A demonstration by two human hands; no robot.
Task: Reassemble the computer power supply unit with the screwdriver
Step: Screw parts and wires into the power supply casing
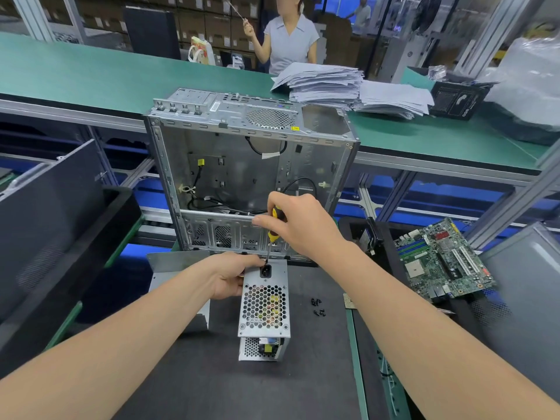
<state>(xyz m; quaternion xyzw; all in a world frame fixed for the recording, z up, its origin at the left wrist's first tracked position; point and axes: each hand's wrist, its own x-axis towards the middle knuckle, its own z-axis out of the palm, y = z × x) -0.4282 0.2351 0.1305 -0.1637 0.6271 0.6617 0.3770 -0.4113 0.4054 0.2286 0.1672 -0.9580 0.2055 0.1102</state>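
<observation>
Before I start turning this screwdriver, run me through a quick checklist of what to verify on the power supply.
1. Power supply steadied: the left hand grips its upper left edge. Ok.
2. Screwdriver held firmly: the right hand wraps the yellow and black handle. Ok.
3. Tip seated in a screw head: the tip meets the top edge just above the power socket, but the spot is too small to read. Cannot tell.
4. Spare screws in reach: they lie on the black mat, just right of the power supply. Ok.
5. Screwdriver upright: it leans a little. Not ok.
</observation>
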